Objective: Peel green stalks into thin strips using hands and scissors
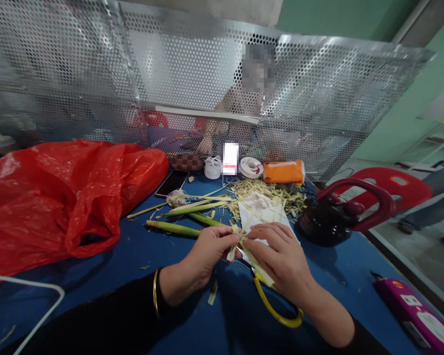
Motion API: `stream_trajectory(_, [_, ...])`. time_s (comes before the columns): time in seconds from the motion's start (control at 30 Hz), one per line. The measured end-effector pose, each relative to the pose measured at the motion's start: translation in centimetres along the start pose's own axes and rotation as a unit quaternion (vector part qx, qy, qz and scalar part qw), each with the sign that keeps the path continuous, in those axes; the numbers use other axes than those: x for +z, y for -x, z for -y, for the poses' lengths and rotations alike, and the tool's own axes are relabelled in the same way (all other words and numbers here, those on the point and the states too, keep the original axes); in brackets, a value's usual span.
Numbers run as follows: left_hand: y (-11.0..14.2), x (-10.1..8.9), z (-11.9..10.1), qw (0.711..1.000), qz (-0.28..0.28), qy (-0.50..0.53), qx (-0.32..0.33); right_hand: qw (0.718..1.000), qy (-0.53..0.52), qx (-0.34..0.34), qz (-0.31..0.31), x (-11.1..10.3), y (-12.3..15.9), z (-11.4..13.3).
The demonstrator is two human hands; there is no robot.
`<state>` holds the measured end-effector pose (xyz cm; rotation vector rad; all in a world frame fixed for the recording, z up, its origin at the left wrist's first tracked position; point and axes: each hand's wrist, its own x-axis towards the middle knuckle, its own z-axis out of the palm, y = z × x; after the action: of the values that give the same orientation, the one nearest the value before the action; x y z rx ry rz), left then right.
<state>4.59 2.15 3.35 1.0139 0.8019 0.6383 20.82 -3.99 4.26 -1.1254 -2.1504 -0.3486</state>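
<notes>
My left hand [203, 256] and my right hand [281, 256] meet over the blue table [107, 276], both pinching pale yellow-green leaf strips [240, 241] that cross between the fingers. One strip end hangs down past my right palm. Yellow-handled scissors [277, 310] lie on the table under my right wrist. Just beyond the hands lie long green stalks [177, 228] and a white sheet [262, 212] with folded strips.
A big red plastic bag [59, 197] fills the left. A dark kettle with a red handle [336, 217] stands at right, a purple power strip [414, 305] near the right edge. Trimmings, a phone [172, 182], tape rolls and an orange pack [284, 171] line the perforated metal screen, with a person behind it.
</notes>
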Motion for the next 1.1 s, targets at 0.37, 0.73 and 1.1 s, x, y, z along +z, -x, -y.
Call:
stream_trajectory(0.37, [0.7, 0.4, -0.4, 0.993, 0.066, -0.095, -0.002, 0.943, -0.196, 0.269, -0.006, 0.9, 0.4, 0.3])
stream_trajectory(0.73, [0.3, 0.4, 0.3, 0.986, 0.059, -0.146, 0.05, 0.859, -0.286, 0.422, 0.047, 1.9, 1.0, 0.3])
stream_trajectory(1.1, [-0.3, 0.1, 1.0, 0.99, 0.029, -0.132, 0.037, 0.835, -0.317, 0.448, 0.043, 2.4, 1.0, 0.9])
